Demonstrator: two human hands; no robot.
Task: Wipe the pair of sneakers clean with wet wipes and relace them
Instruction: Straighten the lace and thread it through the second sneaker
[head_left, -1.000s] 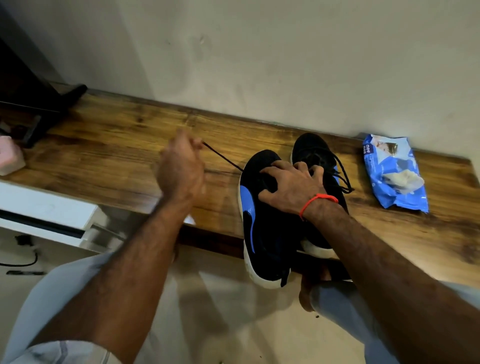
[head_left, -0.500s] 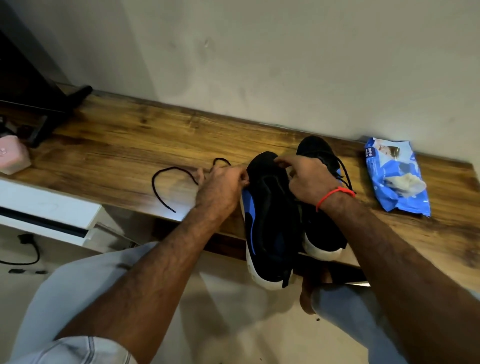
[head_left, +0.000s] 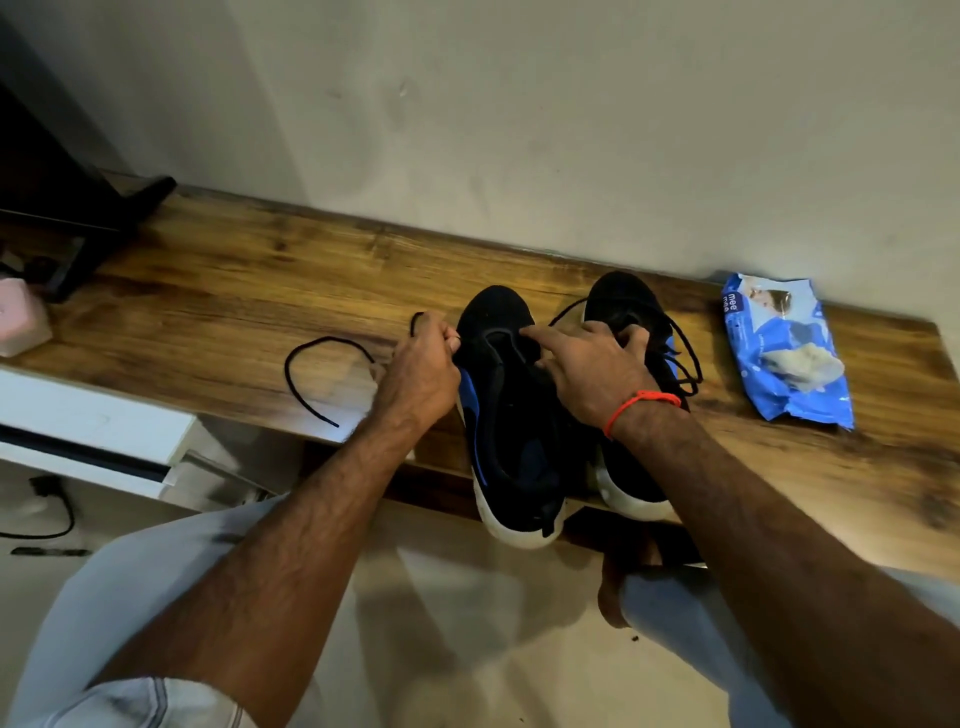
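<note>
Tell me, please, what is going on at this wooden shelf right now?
A person is working on a pair of black-and-blue sneakers. The left hand pinches a loose black shoelace lying on the wooden shelf, beside the left sneaker, which has no lace. The right hand rests across both sneakers; the right sneaker remains laced. The wet wipes pack lies alongside.

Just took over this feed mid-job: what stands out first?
Two black sneakers sit side by side at the wooden shelf edge, heels overhanging. The left hand pinches a pulled-out black lace trailing left, while the right hand rests across both shoes. A blue wet wipes pack lies right.
</note>
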